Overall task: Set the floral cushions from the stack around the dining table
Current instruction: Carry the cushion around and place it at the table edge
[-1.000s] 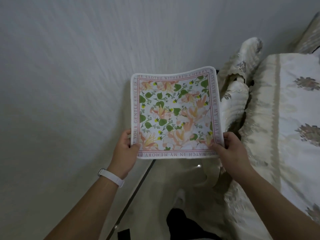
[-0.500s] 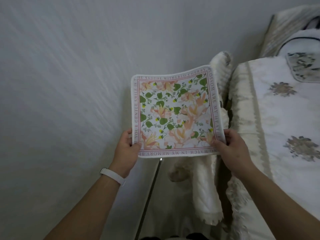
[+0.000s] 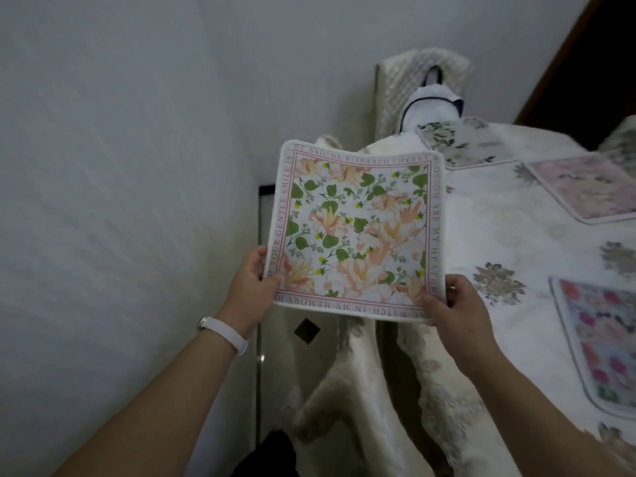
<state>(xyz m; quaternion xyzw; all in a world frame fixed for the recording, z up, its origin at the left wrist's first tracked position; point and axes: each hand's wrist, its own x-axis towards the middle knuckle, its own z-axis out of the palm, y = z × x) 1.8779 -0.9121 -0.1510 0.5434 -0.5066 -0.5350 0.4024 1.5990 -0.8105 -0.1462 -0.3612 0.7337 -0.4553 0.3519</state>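
I hold a flat square floral cushion (image 3: 358, 228), white with peach flowers, green leaves and a pink lettered border, up in front of me. My left hand (image 3: 253, 287) pinches its near left corner and my right hand (image 3: 454, 304) grips its near right corner. It hangs above a cream-covered chair (image 3: 347, 401) beside the dining table (image 3: 488, 242). Three more floral cushions lie flat on the tablecloth: a pale green one (image 3: 461, 142) at the far end, a pink one (image 3: 585, 187) to its right, and a bright pink and blue one (image 3: 599, 342) near the right edge.
A grey wall (image 3: 120, 166) runs close along my left. A second covered chair (image 3: 409, 87) with a white bag (image 3: 432, 108) on it stands at the table's far end. Tiled floor (image 3: 272, 356) shows between wall and chair.
My view has swung right and forward, bringing the tabletop with its three laid cushions into sight. The cushion stays gripped at the same corners in both hands.
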